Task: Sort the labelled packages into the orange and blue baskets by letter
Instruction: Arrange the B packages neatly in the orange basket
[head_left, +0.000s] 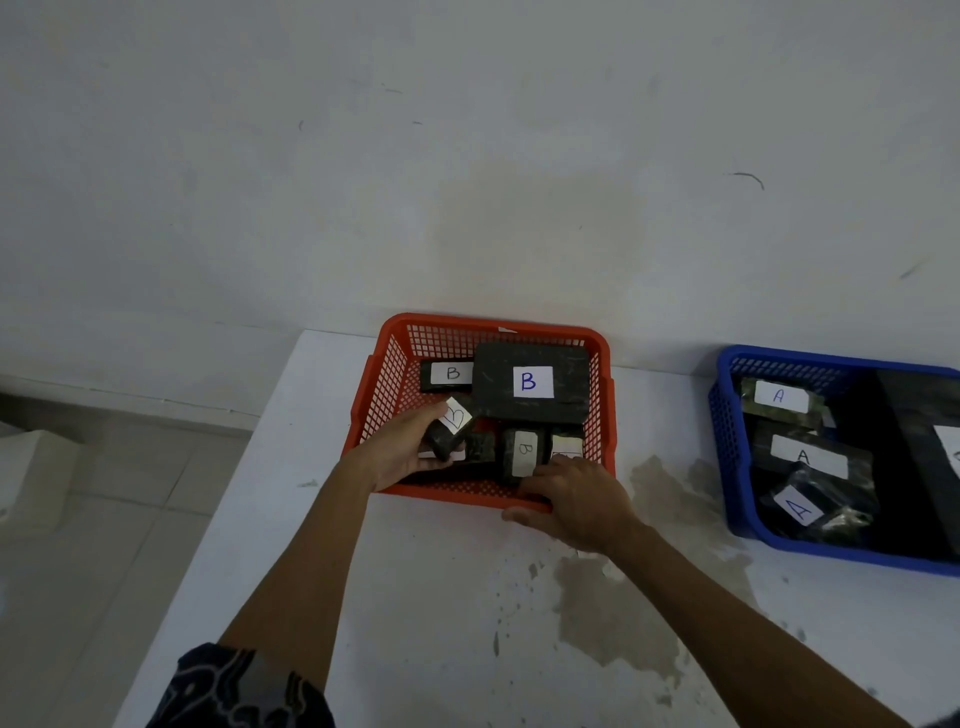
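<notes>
Seemingly near the end, a last B package (448, 432) was gripped by the left hand (402, 451) inside the orange basket (387, 385), the right hand (576, 501) curled on its rim, A packages (807, 457) already in the blue basket (726, 431).

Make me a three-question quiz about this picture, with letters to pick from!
1. Where is the blue basket from the orange basket?
A) right B) left C) inside it

2. How many A labels show fully in the blue basket?
A) one B) three C) six

3. What is the left hand doing?
A) lying flat on the table B) holding a small B package C) pointing up

Answers: 1 A, it sits by the right edge. 2 B, three white A tags are readable. 3 B, fingers wrap the package over the orange basket.
</notes>
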